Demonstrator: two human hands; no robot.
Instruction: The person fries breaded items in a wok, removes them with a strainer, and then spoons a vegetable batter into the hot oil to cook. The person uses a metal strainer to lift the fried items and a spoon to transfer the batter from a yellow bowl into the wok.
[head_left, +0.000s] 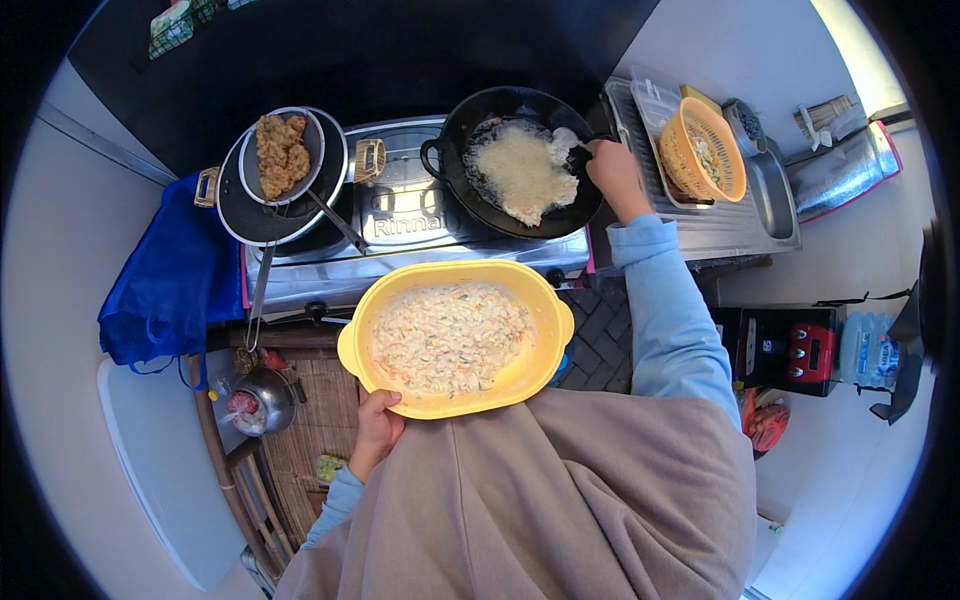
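Observation:
My left hand grips the near left rim of a yellow plastic tub. Inside the tub lies pale batter with shredded vegetables. Over the right side of a black wok, my right hand holds the handle of a ladle or spoon, whose head is coated in batter. Hot oil foams in the wok, around pieces of batter. Fried fritters rest in a round wire strainer, set over a wide pan left of the wok.
Both pans stand on a metal gas stove. A spatula leans from the left pan. An orange basket of vegetable scraps or shreds stands beside the sink. A blue bag hangs at the left; a steel pot sits below.

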